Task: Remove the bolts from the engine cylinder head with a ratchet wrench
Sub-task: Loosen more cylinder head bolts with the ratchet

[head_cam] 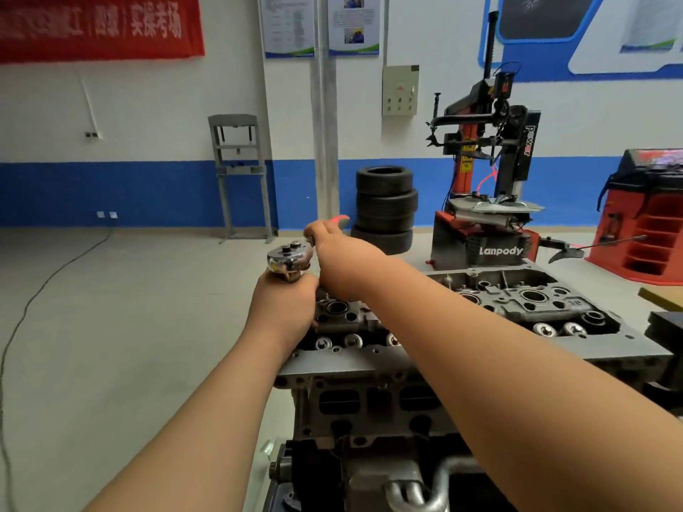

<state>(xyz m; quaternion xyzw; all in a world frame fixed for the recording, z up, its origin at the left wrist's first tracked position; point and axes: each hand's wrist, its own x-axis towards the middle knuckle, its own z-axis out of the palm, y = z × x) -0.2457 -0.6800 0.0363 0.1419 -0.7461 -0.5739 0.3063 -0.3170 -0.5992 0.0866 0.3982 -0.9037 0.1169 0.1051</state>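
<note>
The grey engine cylinder head [517,312] lies across the stand in front of me, with round ports and valve seats showing on top. A chrome ratchet wrench [290,257] stands over its far left end, head up. My left hand [286,303] grips the extension or socket just under the ratchet head. My right hand [338,258] is wrapped round the wrench handle, whose red tip pokes out past my fingers. The bolt under the socket is hidden by my left hand.
The engine block [369,419] sits below the head. Beyond it stand stacked tyres [386,205], a tyre changer [488,201] and a red wheel balancer [646,216]. A grey press frame [240,175] stands at the wall. A cable [44,286] runs over the floor at left.
</note>
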